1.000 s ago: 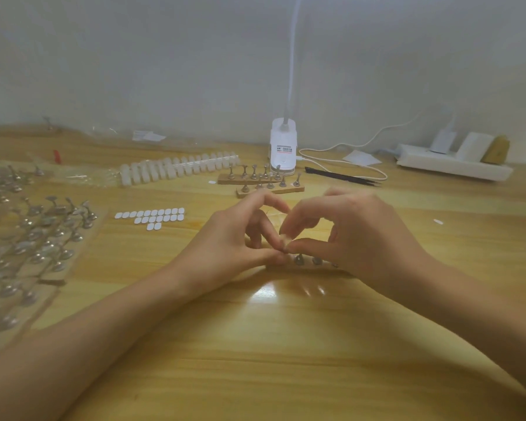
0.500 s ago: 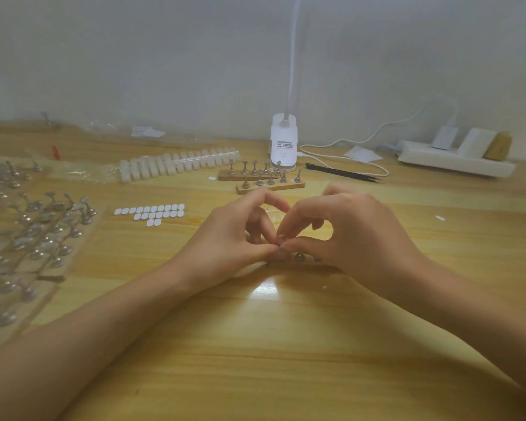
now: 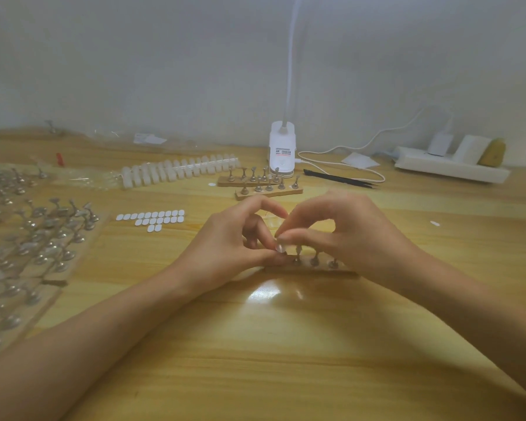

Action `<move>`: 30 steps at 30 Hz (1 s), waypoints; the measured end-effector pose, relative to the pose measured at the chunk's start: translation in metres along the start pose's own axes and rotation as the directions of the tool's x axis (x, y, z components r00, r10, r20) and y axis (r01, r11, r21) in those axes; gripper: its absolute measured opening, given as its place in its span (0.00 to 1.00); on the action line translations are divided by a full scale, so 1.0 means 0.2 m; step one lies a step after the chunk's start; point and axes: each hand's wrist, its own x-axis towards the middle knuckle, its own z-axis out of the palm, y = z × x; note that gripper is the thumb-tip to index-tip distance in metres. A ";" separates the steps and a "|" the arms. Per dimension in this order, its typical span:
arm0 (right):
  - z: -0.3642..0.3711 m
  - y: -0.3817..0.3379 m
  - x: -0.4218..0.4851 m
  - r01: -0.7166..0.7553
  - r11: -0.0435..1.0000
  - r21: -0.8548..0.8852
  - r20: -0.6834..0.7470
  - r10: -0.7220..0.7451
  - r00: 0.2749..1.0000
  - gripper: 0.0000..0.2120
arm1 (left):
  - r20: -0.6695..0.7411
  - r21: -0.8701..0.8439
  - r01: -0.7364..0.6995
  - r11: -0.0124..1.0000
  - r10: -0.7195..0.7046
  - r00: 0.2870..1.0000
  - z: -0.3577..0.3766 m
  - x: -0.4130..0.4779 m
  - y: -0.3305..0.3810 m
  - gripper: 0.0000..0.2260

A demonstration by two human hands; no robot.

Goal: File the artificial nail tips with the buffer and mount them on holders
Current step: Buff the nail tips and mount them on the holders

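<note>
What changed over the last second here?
The right hand lifted slightly off the holder strip, baring more of it, and the clear nail tip it pinches now shows. The left hand stayed at the strip's left end; nothing else moved.

Table (image 3: pixel 286 360): a pale wooden top is carrying everything listed below.
Lamp base (image 3: pixel 282 150): white, it is standing at the back by the wall and is serving as the landmark.
Nail-tip strip (image 3: pixel 179 170): is lying left of the lamp base.
Two holder strips (image 3: pixel 255 181): wooden, with metal stands, they are lying just in front of the lamp base.
Near holder strip (image 3: pixel 316 267): is lying well in front of the lamp base.
White pads (image 3: pixel 152 218): are lying in rows front-left of the lamp base.
Packed metal stands (image 3: pixel 43 238): are lying far left of the lamp base.
Tweezers (image 3: pixel 340 178): black, they are lying just right of the lamp base.
Cable (image 3: pixel 380 176): is looping right of the lamp base.
Power strip (image 3: pixel 450 168): is lying well right of the lamp base.
</note>
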 end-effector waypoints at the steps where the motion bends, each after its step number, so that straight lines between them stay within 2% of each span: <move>1: -0.01 0.01 0.01 -0.024 0.998 0.064 0.003 0.024 1.000 0.02 | -0.003 -0.002 -0.003 1.000 0.003 1.000 0.00 0.00 0.00 0.20; 4: 0.01 0.02 0.04 -0.037 0.997 0.075 0.017 0.036 0.999 0.02 | -0.015 0.005 -0.012 1.000 0.012 1.000 0.00 0.00 0.00 0.21; 12: 0.05 0.02 0.06 -0.085 0.995 0.057 0.070 0.081 0.994 0.11 | -0.015 -0.003 0.003 1.000 -0.003 1.000 -0.01 0.00 0.00 0.22; 15: 0.03 0.01 0.07 -0.065 0.995 0.079 0.083 0.059 0.995 0.10 | -0.005 -0.005 0.005 1.000 -0.005 1.000 0.00 0.00 -0.01 0.22; 18: -0.11 0.07 0.13 -0.040 0.980 0.196 -0.033 0.048 0.998 0.03 | 0.011 -0.009 0.013 1.000 -0.013 1.000 -0.01 0.01 -0.02 0.23; 19: -0.17 0.12 0.16 -0.046 0.983 0.180 -0.081 0.061 0.995 0.01 | 0.019 -0.005 0.020 1.000 -0.019 1.000 -0.01 0.01 -0.03 0.24; 21: -0.25 0.23 0.20 -0.085 0.995 0.058 -0.110 0.091 0.990 0.04 | 0.043 0.005 0.032 0.999 -0.033 0.999 -0.02 0.02 -0.03 0.25; 23: -0.25 0.34 0.20 -0.161 0.986 -0.052 -0.055 0.158 0.986 0.08 | 0.080 0.023 0.026 0.999 -0.028 0.996 -0.03 0.03 -0.04 0.27; 26: -0.16 0.42 0.19 -0.257 0.965 -0.058 0.030 0.259 0.965 0.10 | 0.089 0.053 -0.004 0.999 0.000 0.996 -0.03 0.02 -0.03 0.28; 30: -0.10 0.42 0.21 -0.193 0.970 -0.151 -0.007 0.194 0.981 0.10 | 0.063 0.034 -0.006 0.999 0.004 0.998 -0.03 0.02 -0.04 0.26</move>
